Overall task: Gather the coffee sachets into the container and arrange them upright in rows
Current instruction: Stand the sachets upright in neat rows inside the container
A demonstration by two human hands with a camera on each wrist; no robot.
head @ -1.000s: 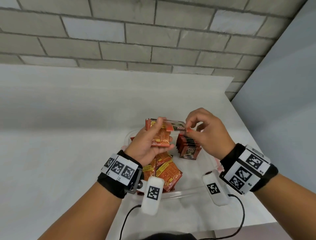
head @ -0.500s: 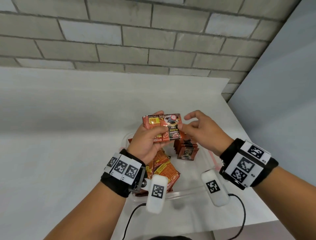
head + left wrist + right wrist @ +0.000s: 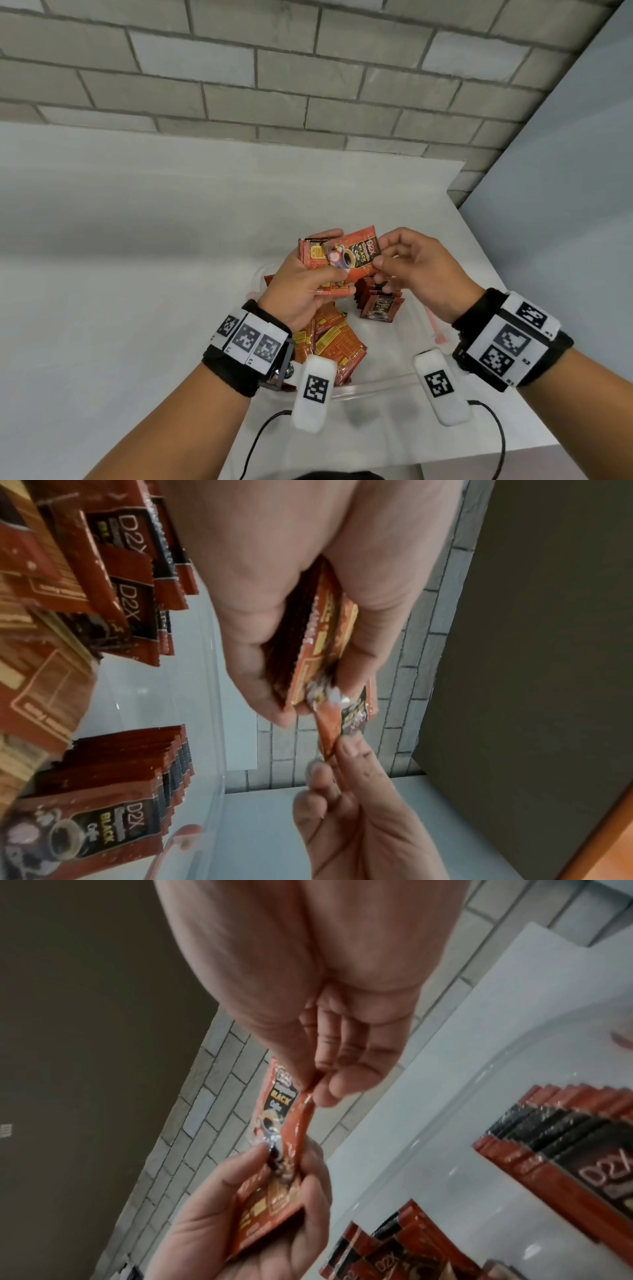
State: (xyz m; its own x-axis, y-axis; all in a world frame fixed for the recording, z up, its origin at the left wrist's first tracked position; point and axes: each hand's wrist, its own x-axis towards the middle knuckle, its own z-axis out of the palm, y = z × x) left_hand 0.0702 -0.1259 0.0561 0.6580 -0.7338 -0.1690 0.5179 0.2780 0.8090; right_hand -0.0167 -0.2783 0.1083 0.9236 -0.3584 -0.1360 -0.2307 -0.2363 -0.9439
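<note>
My left hand [image 3: 320,263] grips a small stack of orange-red coffee sachets [image 3: 310,258] above the clear plastic container [image 3: 370,385]. My right hand [image 3: 378,254] pinches the right edge of the front sachet [image 3: 356,255], whose printed coffee-cup face is turned toward me, tilted. The left thumb presses on that sachet's lower left. In the right wrist view the right hand's fingertips [image 3: 325,1093] pinch the sachet's corner [image 3: 298,1115]. Inside the container a row of sachets [image 3: 380,303] stands upright and loose sachets [image 3: 337,342] lie in a heap at the left.
The container sits near the front right corner of a white table [image 3: 137,274]. A grey brick wall [image 3: 308,68] runs behind and a grey panel [image 3: 565,205] closes the right side. Wrist-camera cables [image 3: 493,431] hang by the table's front edge.
The right hand has turned the sachet from edge-on to face-up against the left hand's stack. Its pinch now sits at the sachet's right edge.
</note>
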